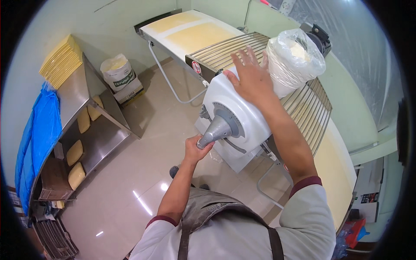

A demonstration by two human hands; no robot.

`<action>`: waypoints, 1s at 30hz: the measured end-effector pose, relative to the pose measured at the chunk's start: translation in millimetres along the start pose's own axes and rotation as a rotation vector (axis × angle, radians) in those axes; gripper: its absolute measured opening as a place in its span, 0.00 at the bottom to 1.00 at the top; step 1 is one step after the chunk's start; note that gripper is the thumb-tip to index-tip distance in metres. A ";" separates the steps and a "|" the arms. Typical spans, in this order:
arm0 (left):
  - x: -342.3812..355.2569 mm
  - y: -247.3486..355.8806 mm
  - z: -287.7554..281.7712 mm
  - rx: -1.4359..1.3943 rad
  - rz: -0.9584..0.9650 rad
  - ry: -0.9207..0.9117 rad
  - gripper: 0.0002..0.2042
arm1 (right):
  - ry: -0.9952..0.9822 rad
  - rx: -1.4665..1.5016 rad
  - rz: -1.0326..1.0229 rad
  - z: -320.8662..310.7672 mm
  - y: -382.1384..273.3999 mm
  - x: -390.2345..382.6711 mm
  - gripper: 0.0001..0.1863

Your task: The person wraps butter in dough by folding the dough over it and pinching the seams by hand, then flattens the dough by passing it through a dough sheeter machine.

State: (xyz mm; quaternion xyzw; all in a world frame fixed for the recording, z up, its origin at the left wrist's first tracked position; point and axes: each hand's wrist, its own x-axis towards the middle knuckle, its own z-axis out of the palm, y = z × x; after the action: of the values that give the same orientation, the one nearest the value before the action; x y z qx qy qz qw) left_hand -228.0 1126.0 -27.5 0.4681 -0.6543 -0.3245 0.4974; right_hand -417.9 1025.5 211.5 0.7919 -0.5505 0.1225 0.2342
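Dough-rolling machine [236, 115], centre frame: left hand [196, 149] clamped around its grey lever [215, 131]; right hand [252, 78] spread flat on the white housing for bracing; advisable to move the lever steadily, wrist in line with it

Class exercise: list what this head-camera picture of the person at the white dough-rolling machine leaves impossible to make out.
- Grey cone-shaped metal handle: its tip is hidden inside the left hand.
- White rounded machine housing: the top is covered by the right hand.
- Clear plastic bag of white powder: the base is hidden behind that housing.
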 end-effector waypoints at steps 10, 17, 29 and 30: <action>4.2 4.3 0.3 -0.042 0.038 -0.043 0.12 | -0.639 0.315 -0.121 15.9 -25.2 64.2 0.33; 0.6 -6.8 -3.5 -0.116 0.012 -0.006 0.10 | -0.881 0.164 0.044 27.3 -35.4 98.9 0.37; 26.9 -51.9 -82.5 -0.211 0.153 -0.479 0.28 | -0.490 0.382 -0.129 32.8 -21.7 45.4 0.28; 36.3 -73.8 -102.9 -0.167 0.071 -0.454 0.27 | -0.467 0.371 -0.174 33.8 -19.5 41.9 0.28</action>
State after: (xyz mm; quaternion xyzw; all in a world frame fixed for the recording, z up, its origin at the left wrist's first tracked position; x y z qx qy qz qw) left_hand -110.8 1070.4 -50.3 0.3171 -0.7362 -0.4569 0.3855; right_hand -386.7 979.8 196.8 0.8721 -0.4877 0.0151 -0.0376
